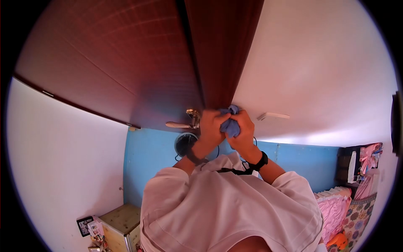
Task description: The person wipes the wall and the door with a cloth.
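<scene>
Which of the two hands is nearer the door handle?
The left hand, close beside the door handle; the right hand is farther off, across the bunched blue cloth.

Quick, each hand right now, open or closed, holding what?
Left hand: closed, holding the bunched blue cloth.
Right hand: closed, holding the same blue cloth.

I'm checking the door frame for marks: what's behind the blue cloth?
Above the blue cloth, the dark red door frame shows, with pale wall to its right. Directly behind, everything is covered by the cloth, left hand and right hand.
</scene>
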Demonstrator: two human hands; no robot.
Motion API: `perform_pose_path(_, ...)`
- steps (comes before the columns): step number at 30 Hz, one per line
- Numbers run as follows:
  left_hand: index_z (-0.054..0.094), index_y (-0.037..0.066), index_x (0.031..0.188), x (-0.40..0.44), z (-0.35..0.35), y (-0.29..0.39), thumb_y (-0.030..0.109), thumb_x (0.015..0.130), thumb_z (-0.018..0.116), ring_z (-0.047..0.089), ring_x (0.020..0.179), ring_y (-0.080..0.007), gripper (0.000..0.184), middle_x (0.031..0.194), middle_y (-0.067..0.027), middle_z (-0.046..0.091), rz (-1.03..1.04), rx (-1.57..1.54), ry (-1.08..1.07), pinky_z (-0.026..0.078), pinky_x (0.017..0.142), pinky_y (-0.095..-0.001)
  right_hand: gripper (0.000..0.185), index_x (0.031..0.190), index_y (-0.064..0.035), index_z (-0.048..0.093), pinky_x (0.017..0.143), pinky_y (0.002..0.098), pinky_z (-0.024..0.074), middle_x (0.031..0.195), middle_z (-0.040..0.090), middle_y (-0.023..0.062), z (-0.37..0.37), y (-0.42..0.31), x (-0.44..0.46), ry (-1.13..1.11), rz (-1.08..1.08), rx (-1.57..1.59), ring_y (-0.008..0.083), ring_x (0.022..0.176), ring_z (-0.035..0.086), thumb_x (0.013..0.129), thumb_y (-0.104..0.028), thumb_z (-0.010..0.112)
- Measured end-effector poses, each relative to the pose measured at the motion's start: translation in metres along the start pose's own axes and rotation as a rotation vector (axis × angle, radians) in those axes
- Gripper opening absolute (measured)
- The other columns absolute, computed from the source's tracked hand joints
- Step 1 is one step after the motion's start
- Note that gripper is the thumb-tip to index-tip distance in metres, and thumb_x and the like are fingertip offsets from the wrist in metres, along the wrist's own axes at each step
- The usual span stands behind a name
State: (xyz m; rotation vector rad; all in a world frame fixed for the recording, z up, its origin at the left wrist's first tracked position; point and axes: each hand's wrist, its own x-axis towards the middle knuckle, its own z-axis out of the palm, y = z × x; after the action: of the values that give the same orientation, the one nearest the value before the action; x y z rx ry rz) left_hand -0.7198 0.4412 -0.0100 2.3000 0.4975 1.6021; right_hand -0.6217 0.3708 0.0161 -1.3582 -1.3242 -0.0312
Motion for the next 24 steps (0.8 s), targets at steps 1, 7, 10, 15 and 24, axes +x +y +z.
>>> perform_pose_path(1,0.060,0.013,0.106,-0.002,-0.002,0.000,0.008,0.062,0.075,0.055,0.084,-0.0308,0.047,0.097,-0.0116,0.056,-0.022,-0.033,0.007,0.045,0.070,-0.0383,0.032,0.092,-0.0027,0.059,0.065,0.0334,0.0481,0.085,0.055,0.0163,0.002,-0.001,-0.003,0.000,0.028,-0.006,0.0354,0.074,0.058,0.061,0.002,0.065)
perform_pose_path(7,0.058,0.008,0.105,-0.012,-0.010,-0.009,0.001,0.063,0.072,0.055,0.089,-0.0313,0.045,0.100,-0.0127,0.056,-0.112,-0.156,0.024,0.044,0.075,-0.0376,0.045,0.102,-0.0060,0.062,0.078,0.0369,0.0514,0.105,0.062,0.0128,0.009,-0.005,-0.012,-0.077,0.070,-0.054,0.0330,0.094,0.061,0.059,0.000,0.070)
perform_pose_path(10,0.057,0.006,0.103,-0.030,-0.008,-0.022,0.001,0.065,0.070,0.054,0.090,-0.0302,0.040,0.099,-0.0132,0.054,-0.196,-0.199,0.118,0.043,0.076,-0.0368,0.052,0.108,-0.0074,0.061,0.080,0.0387,0.0502,0.106,0.060,0.0124,0.019,-0.017,-0.009,-0.179,0.099,-0.096,0.0337,0.095,0.059,0.059,0.000,0.071)
perform_pose_path(15,0.056,0.004,0.101,-0.028,-0.028,-0.040,0.003,0.071,0.067,0.053,0.088,-0.0284,0.033,0.096,-0.0132,0.052,-0.209,-0.085,0.164,0.043,0.076,-0.0362,0.065,0.123,-0.0094,0.055,0.083,0.0417,0.0477,0.110,0.055,0.0156,0.045,-0.015,-0.021,-0.306,0.104,-0.095,0.0357,0.098,0.055,0.060,0.000,0.071)
perform_pose_path(24,0.055,0.003,0.102,0.070,-0.075,-0.039,0.008,0.075,0.067,0.050,0.084,-0.0236,0.031,0.095,-0.0121,0.048,0.058,0.106,0.340,0.041,0.075,-0.0331,0.065,0.132,-0.0052,0.048,0.087,0.0429,0.0404,0.111,0.052,0.0178,0.070,-0.068,0.043,-0.102,-0.161,0.080,0.0367,0.098,0.049,0.069,-0.005,0.066)
